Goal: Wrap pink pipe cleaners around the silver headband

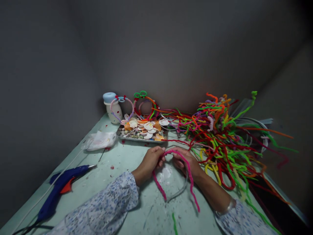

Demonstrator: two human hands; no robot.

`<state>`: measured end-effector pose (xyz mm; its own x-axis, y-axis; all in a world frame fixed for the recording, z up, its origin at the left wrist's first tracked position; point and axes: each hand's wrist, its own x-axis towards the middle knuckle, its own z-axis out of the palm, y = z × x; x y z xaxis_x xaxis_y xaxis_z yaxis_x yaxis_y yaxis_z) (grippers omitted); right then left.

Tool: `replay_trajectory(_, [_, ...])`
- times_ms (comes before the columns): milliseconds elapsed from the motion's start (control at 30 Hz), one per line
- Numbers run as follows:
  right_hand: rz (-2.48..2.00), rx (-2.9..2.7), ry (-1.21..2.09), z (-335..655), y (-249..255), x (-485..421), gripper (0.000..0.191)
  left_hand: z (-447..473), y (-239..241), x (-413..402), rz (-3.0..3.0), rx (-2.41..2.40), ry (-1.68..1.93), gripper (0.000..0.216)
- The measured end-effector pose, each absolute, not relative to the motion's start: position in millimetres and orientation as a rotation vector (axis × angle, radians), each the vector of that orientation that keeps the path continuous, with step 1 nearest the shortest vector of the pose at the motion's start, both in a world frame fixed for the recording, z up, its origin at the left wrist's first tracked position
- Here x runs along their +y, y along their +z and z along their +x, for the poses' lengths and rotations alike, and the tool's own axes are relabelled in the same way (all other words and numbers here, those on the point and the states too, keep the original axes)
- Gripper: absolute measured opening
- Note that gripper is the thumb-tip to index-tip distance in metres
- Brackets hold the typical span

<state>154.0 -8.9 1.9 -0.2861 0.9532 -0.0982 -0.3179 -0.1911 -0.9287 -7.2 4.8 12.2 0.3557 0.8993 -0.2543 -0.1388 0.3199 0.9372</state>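
while both your forearms rest low over the pale green, stained tabletop [145,215], your left hand [154,158] has its thumb and fingers pinched closed on a fuzzy deep-pink craft stem [191,178] at the top of a thin, grey, curved headband [180,192]. your right hand [186,160] faces it, fingers curled around the band's bare grey side. the band sits between your hands, its two ends pointing back toward you; pink covers its left side, and a loose length of the stem drapes past your right hand.

beyond them lies a shallow metal tray [139,141] of white and orange seashells [147,126], with two decorated multicoloured hoops rising behind. a cream, red-spotted jar with a pale blue lid [112,109] stands at the tray's left. nearer you on that side is a white plastic packet [101,141]; its faint marks are too blurred to read. below it lies a blue glue gun with an orange-red trigger [55,190]. on your right sprawls a tangled heap of bright fuzzy stems [215,130].
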Motion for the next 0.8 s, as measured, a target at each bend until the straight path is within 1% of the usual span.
replay_trajectory(267, [-0.899,-1.034,1.662,153.9,0.1,-9.0,0.017,-10.2,19.5,5.3,0.988,0.899,0.783,0.029])
replay_trajectory(533, [-0.904,-1.043,1.667,155.1,-0.4,-9.1,0.018,-11.5,13.6,9.3,0.964,0.883,0.742,0.018])
replay_trajectory(800, [-0.906,-1.037,1.635,154.3,-1.8,-8.1,0.019,-11.7,14.9,10.0,0.989,0.877,0.719,0.019])
